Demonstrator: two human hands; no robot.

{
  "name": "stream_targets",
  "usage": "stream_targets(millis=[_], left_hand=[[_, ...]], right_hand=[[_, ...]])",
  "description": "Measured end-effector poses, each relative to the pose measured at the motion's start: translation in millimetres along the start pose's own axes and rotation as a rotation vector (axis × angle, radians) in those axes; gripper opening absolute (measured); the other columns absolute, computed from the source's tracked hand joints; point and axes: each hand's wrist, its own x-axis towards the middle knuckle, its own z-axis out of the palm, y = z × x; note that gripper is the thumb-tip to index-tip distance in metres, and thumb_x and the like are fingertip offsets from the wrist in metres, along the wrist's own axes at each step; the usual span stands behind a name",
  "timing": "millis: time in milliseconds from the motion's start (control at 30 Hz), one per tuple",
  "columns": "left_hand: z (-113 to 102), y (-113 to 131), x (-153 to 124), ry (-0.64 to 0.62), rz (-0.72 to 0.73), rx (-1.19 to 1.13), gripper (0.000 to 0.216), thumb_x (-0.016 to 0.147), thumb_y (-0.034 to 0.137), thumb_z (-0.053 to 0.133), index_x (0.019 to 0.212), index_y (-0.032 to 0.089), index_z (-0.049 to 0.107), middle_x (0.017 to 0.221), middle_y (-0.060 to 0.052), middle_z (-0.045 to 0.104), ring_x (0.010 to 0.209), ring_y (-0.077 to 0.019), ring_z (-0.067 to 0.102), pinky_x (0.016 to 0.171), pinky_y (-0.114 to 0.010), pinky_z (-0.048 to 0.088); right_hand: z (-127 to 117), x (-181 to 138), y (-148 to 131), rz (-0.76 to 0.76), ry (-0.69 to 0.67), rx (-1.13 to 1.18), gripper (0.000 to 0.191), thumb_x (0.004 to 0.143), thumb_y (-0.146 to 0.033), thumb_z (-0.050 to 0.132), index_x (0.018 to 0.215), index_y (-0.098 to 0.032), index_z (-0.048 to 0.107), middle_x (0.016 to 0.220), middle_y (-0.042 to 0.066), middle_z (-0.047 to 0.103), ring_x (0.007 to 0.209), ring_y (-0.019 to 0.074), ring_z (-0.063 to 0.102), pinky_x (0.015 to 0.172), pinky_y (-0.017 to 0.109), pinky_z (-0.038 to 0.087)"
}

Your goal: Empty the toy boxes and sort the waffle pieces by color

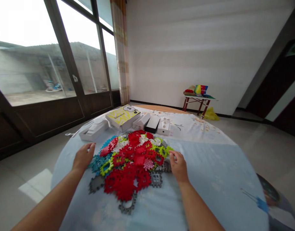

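Two bare forearms [200, 205] come nearest, both cut off by the bottom edge. Between them spreads one round table under a pale blue cloth [217, 179], its near edge out of view. A single heap of toothed plastic pieces [124, 181] covers its middle, mostly red; they overlap too much to count. Beyond it stand one yellow-and-white box [123, 117] and four smaller ones: three white boxes [164, 125] and one with a dark front [152, 125].

The left hand [84, 157] is beside the heap's left edge, fingers loosely curled; whether they hold anything cannot be told. The right hand [178, 166] is at the right edge, fingers bent, tips meeting a lime-green piece [164, 151]; whether they grip it is unclear.

Three grey pieces [156, 179] jut from the near side, partly buried. One pink mesh piece [148, 164] shows on top. A blue object [262, 204] at far right is blurred.
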Motion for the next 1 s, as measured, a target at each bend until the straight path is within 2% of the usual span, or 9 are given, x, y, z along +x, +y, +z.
stream_targets(millis=[133, 267, 400, 567, 733, 1000], left_hand=[[2.7, -12.4, -5.1, 0.034, -0.076, -0.028, 0.047, 0.081, 0.045, 0.031, 0.095, 0.017, 0.066, 0.089, -0.009, 0.068, 0.085, -0.0221, 0.060, 0.072, -0.029, 0.043], [8.1, -11.7, -4.8, 0.070, -0.136, -0.061, 0.045, 0.079, 0.044, 0.032, 0.085, 0.016, 0.067, 0.078, -0.009, 0.068, 0.078, -0.0225, 0.059, 0.065, -0.029, 0.041], [8.3, -18.2, 1.4, 0.055, -0.144, -0.129, 0.039, 0.075, 0.044, 0.037, 0.077, 0.018, 0.066, 0.075, -0.008, 0.068, 0.076, -0.0222, 0.061, 0.064, -0.028, 0.042], [11.0, -27.6, 14.9, 0.013, -0.158, -0.263, 0.039, 0.074, 0.041, 0.037, 0.082, 0.016, 0.065, 0.081, -0.008, 0.069, 0.070, -0.0199, 0.064, 0.064, -0.028, 0.044], [21.0, -32.8, 20.0, -0.010, -0.164, -0.382, 0.041, 0.075, 0.041, 0.036, 0.085, 0.014, 0.064, 0.078, -0.007, 0.069, 0.064, -0.0191, 0.063, 0.062, -0.029, 0.046], [27.8, -38.6, 23.3, 0.050, -0.252, -0.579, 0.035, 0.074, 0.037, 0.038, 0.081, 0.015, 0.064, 0.074, -0.005, 0.065, 0.059, -0.0170, 0.058, 0.054, -0.028, 0.044]], right_hand=[[-5.8, -0.5, 8.7, 0.215, 0.032, 0.059, 0.043, 0.084, -0.047, 0.041, 0.096, -0.013, 0.065, 0.092, 0.013, 0.067, 0.082, 0.0226, 0.061, 0.076, 0.034, 0.048], [-9.0, -2.2, 8.9, 0.344, 0.027, 0.088, 0.052, 0.080, -0.054, 0.042, 0.096, -0.011, 0.066, 0.068, 0.007, 0.066, 0.060, 0.0186, 0.058, 0.060, 0.028, 0.046], [-10.2, -2.8, 7.3, 0.347, 0.024, 0.084, 0.056, 0.076, -0.058, 0.044, 0.094, -0.010, 0.068, 0.059, 0.004, 0.062, 0.056, 0.0175, 0.055, 0.056, 0.026, 0.043], [-11.4, -0.8, 14.0, 0.382, 0.098, 0.059, 0.056, 0.074, -0.056, 0.045, 0.093, -0.009, 0.068, 0.059, 0.004, 0.061, 0.057, 0.0176, 0.054, 0.056, 0.026, 0.042], [-9.1, 2.2, 22.5, 0.419, 0.156, 0.007, 0.055, 0.074, -0.054, 0.044, 0.092, -0.008, 0.068, 0.057, 0.003, 0.058, 0.055, 0.0167, 0.053, 0.055, 0.026, 0.041], [-6.5, 2.8, 22.8, 0.423, 0.126, -0.145, 0.050, 0.073, -0.049, 0.042, 0.091, -0.010, 0.068, 0.062, 0.006, 0.063, 0.061, 0.0188, 0.056, 0.061, 0.027, 0.042]])
